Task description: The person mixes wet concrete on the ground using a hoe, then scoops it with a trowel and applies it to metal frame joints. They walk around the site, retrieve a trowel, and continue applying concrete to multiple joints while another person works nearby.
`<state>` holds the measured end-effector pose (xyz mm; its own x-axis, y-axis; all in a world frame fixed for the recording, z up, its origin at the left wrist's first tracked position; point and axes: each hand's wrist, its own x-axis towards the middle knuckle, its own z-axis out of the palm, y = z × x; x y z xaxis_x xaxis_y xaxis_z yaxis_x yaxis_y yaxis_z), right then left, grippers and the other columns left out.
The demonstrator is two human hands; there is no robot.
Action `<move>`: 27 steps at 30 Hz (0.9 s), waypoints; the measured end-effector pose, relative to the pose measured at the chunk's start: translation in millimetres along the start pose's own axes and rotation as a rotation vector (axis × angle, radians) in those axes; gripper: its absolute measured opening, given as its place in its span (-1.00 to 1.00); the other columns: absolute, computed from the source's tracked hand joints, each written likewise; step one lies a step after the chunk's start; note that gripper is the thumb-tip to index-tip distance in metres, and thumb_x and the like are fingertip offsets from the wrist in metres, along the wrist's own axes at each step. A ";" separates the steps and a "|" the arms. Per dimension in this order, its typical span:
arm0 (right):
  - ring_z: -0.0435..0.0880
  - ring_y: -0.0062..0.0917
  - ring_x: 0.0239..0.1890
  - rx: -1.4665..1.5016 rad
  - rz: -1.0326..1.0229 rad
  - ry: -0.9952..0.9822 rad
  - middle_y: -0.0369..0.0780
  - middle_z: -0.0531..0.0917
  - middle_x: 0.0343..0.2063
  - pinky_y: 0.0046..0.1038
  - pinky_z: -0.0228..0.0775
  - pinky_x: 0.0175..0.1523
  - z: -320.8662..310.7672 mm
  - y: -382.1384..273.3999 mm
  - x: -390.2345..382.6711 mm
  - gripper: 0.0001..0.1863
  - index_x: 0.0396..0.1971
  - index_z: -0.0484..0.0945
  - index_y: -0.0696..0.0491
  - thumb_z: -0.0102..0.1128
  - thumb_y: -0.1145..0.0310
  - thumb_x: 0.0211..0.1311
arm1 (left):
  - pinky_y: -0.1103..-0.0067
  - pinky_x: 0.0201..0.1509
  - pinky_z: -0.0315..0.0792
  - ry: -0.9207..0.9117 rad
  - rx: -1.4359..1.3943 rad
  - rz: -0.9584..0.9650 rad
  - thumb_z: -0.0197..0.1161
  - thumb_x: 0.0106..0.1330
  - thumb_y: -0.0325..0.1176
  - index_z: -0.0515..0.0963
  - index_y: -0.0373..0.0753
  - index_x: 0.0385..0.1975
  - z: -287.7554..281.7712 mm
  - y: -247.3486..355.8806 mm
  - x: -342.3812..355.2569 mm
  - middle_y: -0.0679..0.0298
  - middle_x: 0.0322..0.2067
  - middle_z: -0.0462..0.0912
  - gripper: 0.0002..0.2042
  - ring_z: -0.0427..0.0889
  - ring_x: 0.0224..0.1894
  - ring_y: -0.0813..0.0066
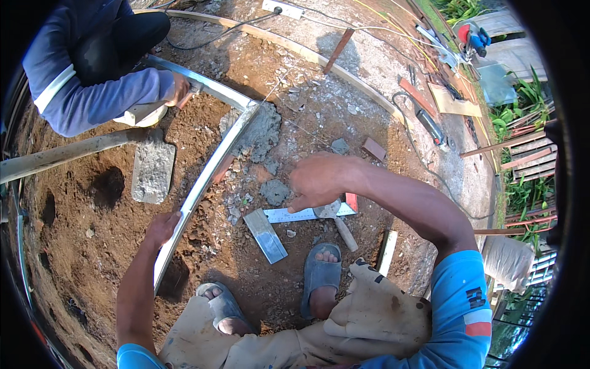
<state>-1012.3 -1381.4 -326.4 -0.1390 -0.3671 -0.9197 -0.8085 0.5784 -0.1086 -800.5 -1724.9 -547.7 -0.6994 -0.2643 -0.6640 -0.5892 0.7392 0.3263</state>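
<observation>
My left hand (162,229) is closed around the near part of a silvery metal frame (212,163), its thumb on the top edge. The frame's corner lies by a heap of grey wet mortar (263,132). My right hand (321,179) hangs over the ground with its thumb out; its other fingers are hidden. Just below it lie a steel ruler (279,216) with a red end and a trowel with a wooden handle (346,235). A flat rectangular block (265,237), partly shiny, lies at the ruler's left end. A co-worker's hand (180,89) is at the frame's far side.
A hoe (152,173) with a mortar-caked blade lies inside the frame, beside a hole (107,186) in the soil. A long board (295,48) and a wooden stake (338,50) stand beyond. Cables, a corded power tool (431,127) and a red-and-blue power tool (472,38) lie to the right.
</observation>
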 end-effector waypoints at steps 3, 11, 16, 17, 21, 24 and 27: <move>0.52 -0.05 0.21 -0.203 -0.256 0.934 0.01 0.51 0.21 -0.10 0.29 0.35 15.7 4.0 8.2 -0.35 0.26 0.43 0.14 0.15 -0.02 0.36 | 0.21 0.18 0.47 0.101 -0.055 0.164 0.13 0.41 0.08 0.59 -0.22 0.12 1.1 14.8 -7.2 -0.16 -0.07 0.68 -0.49 0.65 0.03 -0.14; 0.55 -0.05 0.17 0.146 -0.380 0.385 -0.03 0.57 0.14 -0.07 0.37 0.27 74.6 -1.8 61.1 -0.40 0.25 0.44 0.07 0.20 0.03 0.33 | 0.14 0.07 0.50 0.278 0.174 0.347 0.40 0.19 -0.19 0.46 -0.25 -0.19 6.2 59.4 -5.3 0.02 -0.10 0.60 -0.65 0.65 -0.10 -0.05; 0.58 -0.06 0.13 0.172 -0.319 0.358 -0.02 0.60 0.07 -0.06 0.40 0.23 103.9 6.8 63.2 -0.41 0.23 0.45 0.08 0.22 0.05 0.32 | 0.19 0.04 0.52 0.229 0.120 0.309 0.38 0.19 -0.20 0.50 -0.27 -0.17 8.0 60.8 10.2 0.01 -0.11 0.60 -0.66 0.66 -0.12 0.03; 0.58 -0.06 0.13 0.190 -0.316 0.368 -0.02 0.60 0.07 -0.06 0.40 0.22 108.1 9.7 64.7 -0.41 0.23 0.45 0.08 0.22 0.05 0.32 | 0.20 0.04 0.53 0.236 0.117 0.328 0.38 0.19 -0.21 0.50 -0.28 -0.18 7.0 59.1 11.0 0.00 -0.12 0.61 -0.66 0.66 -0.12 0.04; 0.58 -0.04 0.12 0.270 -0.321 0.422 -0.01 0.61 0.04 -0.05 0.40 0.21 122.0 17.9 70.3 -0.45 0.16 0.48 0.11 0.21 0.05 0.33 | 0.22 0.02 0.53 0.253 0.062 0.353 0.36 0.21 -0.21 0.52 -0.31 -0.21 7.3 56.3 11.2 -0.01 -0.16 0.63 -0.68 0.67 -0.14 0.05; 0.61 -0.04 0.07 0.282 -0.327 0.467 0.00 0.65 -0.03 -0.06 0.43 0.17 126.6 20.0 71.0 -0.52 0.04 0.54 0.15 0.19 0.07 0.32 | 0.23 0.01 0.54 0.273 0.079 0.388 0.36 0.22 -0.20 0.53 -0.31 -0.23 7.9 56.3 12.5 -0.01 -0.16 0.64 -0.69 0.67 -0.14 0.04; 0.61 -0.02 0.06 0.280 -0.338 0.487 0.00 0.65 -0.05 -0.05 0.44 0.17 128.5 20.4 71.7 -0.52 0.05 0.54 0.14 0.19 0.07 0.33 | 0.24 0.01 0.54 0.250 0.068 0.356 0.37 0.22 -0.19 0.53 -0.32 -0.25 8.2 55.8 14.6 -0.03 -0.20 0.65 -0.69 0.67 -0.15 0.05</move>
<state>-965.3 -1302.3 -443.0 -0.2000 -0.8117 -0.5488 -0.6827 0.5172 -0.5161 -840.2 -1682.4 -544.8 -0.9353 -0.1218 -0.3322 -0.2718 0.8483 0.4544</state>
